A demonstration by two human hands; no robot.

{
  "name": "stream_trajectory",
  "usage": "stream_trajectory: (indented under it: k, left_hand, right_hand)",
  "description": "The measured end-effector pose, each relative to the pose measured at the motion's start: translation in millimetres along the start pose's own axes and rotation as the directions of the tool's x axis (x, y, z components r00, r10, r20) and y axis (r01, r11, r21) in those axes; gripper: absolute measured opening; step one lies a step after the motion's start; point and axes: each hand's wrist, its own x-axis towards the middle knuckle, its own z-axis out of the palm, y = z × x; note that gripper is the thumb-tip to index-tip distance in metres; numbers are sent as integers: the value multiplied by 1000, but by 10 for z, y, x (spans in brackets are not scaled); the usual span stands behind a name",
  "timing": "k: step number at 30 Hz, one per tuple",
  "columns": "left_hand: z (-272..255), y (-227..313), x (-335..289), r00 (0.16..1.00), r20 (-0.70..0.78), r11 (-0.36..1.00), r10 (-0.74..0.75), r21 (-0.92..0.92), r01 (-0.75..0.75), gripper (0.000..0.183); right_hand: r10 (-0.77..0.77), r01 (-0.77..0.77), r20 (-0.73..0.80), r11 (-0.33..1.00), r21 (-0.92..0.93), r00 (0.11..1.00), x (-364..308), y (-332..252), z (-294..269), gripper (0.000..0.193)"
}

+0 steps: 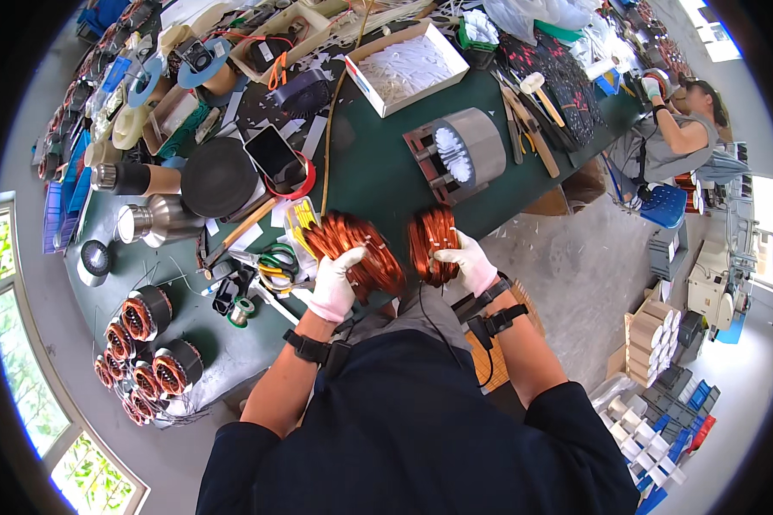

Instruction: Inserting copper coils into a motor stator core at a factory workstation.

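Observation:
White gloves cover both of my hands at the near edge of the green table. My left hand is closed on a thick bundle of copper wire coils. In my right hand is a narrower bundle of copper wire coils, its fingers wrapped round the outer side. A gap separates the two bundles, which are held up near my lap. Beyond them a grey cylindrical stator core lies on its side in a dark cradle, white slot liners showing at its open end.
A white box of white strips stands at the back. Scissors, a phone, a steel bottle and several wound stators lie left. A mallet and other tools are right; a person sits far right.

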Motion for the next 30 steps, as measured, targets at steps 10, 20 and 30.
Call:
stream_trajectory:
  k: [10, 20, 30]
  left_hand:
    - [-150, 267, -177, 998, 20, 997, 51, -53, -50, 35]
    - [126, 379, -423, 982, 110, 972, 154, -195, -130, 45]
    - [296, 249, -242, 976, -39, 924, 214, -316, -215, 29]
  right_hand:
    - [9, -10, 33, 1000, 27, 999, -239, -116, -41, 33]
    - [-237, 252, -177, 965, 69, 955, -975, -580, -536, 20]
    - [-339, 377, -309, 923, 73, 889, -1285, -1396, -1590, 20]
